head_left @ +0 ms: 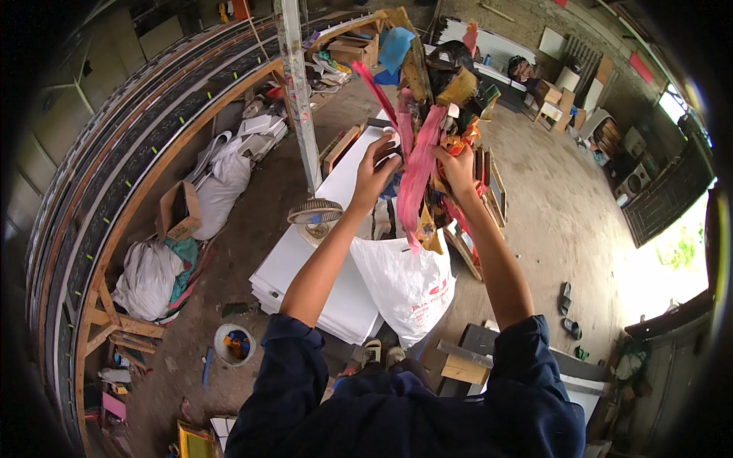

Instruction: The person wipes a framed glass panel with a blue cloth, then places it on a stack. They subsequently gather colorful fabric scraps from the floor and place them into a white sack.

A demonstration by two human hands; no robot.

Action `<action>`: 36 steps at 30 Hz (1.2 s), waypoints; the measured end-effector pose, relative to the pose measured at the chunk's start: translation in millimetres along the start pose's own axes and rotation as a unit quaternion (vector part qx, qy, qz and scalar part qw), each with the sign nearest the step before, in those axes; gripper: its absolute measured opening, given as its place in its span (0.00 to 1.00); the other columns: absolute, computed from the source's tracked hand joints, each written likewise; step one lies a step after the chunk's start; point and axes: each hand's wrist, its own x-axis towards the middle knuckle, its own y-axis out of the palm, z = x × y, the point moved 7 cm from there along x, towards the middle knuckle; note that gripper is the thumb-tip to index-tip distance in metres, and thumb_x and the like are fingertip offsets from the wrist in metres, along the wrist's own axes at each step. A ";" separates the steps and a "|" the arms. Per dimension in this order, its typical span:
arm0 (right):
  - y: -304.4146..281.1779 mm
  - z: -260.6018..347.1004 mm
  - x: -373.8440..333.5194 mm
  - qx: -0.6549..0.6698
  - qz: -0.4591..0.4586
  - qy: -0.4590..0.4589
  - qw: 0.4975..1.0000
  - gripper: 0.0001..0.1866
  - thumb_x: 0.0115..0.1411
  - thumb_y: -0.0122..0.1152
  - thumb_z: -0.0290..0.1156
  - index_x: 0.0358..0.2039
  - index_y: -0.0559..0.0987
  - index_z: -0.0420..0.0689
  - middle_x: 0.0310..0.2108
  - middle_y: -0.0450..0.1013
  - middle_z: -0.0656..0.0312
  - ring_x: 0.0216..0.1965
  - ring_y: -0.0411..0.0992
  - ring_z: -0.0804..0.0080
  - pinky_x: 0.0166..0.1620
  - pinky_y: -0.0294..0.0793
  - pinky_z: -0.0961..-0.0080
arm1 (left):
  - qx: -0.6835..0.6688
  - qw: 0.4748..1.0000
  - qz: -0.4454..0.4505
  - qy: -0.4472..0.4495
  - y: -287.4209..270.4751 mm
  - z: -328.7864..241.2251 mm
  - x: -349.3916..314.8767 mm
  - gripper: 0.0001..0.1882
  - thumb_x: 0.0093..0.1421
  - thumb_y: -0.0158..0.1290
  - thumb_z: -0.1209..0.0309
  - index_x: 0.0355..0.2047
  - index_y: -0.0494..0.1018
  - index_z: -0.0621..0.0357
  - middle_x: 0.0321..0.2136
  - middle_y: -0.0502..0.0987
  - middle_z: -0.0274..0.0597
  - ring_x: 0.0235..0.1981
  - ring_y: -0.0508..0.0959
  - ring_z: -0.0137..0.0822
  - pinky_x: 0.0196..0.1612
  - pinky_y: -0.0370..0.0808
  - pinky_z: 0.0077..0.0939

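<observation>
A long pink strip (418, 179), perhaps cloth or plastic, hangs in front of me over a tall heap of scraps. My right hand (458, 168) is closed at the strip's right edge, with its fingertips partly hidden. My left hand (374, 172) is to the left of the strip, fingers curved and apart, with nothing visible between them. Close to its fingertips is a small white round thing (392, 136). Below both hands stands a white plastic sack (408, 286) with scraps sticking up behind its top. Orange-red wrapping (458, 141) shows beside my right hand.
Stacked white panels (313, 286) lie left of the sack, with a small fan (314, 212) on them. A metal post (299, 99) rises behind. A curved wooden rack (114, 221) holds long strips at left. A white bucket (234, 345) and slippers (566, 298) are on the floor.
</observation>
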 end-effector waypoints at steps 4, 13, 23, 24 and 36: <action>15.7 4.7 30.8 0.089 -0.008 -0.060 0.994 0.13 0.41 0.63 0.26 0.28 0.73 0.37 0.25 0.74 0.60 0.25 0.70 0.75 0.30 0.68 0.76 | 0.002 0.995 -0.047 -0.091 -34.0 54.8 -9.9 0.19 0.57 0.50 0.71 0.48 0.63 0.62 0.44 0.70 0.44 0.46 0.69 0.34 0.50 0.65 0.24; 64.7 -119.7 28.1 0.088 -0.026 0.057 0.994 0.10 0.43 0.64 0.24 0.22 0.70 0.39 0.19 0.68 0.67 0.21 0.63 0.80 0.26 0.63 0.80 | 0.208 0.965 0.001 -0.160 -84.6 187.7 -104.0 0.16 0.52 0.48 0.78 0.42 0.69 0.57 0.43 0.70 0.40 0.47 0.69 0.35 0.51 0.63 0.32; 76.4 -289.5 -92.1 -0.135 0.080 0.131 0.979 0.20 0.41 0.57 0.24 0.36 0.65 0.38 0.26 0.72 0.52 0.30 0.72 0.58 0.33 0.69 0.68 | 0.421 0.878 0.127 -0.187 -81.7 250.0 -196.4 0.18 0.43 0.57 0.71 0.38 0.70 0.55 0.38 0.72 0.40 0.48 0.66 0.42 0.51 0.62 0.34; 74.2 -298.2 -102.7 -0.143 0.099 0.147 0.974 0.20 0.41 0.57 0.24 0.37 0.64 0.38 0.27 0.72 0.52 0.31 0.72 0.58 0.34 0.70 0.68 | 0.411 0.882 0.116 -0.197 -85.8 255.6 -197.6 0.19 0.43 0.57 0.71 0.38 0.70 0.55 0.38 0.72 0.40 0.48 0.65 0.43 0.50 0.62 0.35; 61.2 -304.1 -196.9 -0.306 0.311 0.028 0.899 0.37 0.40 0.68 0.38 0.49 0.61 0.42 0.44 0.64 0.49 0.50 0.58 0.48 0.54 0.55 0.57 | 0.403 0.909 0.019 -0.102 -49.5 320.9 -134.7 0.47 0.45 0.59 0.70 0.55 0.37 0.62 0.36 0.66 0.44 0.38 0.68 0.39 0.44 0.66 0.32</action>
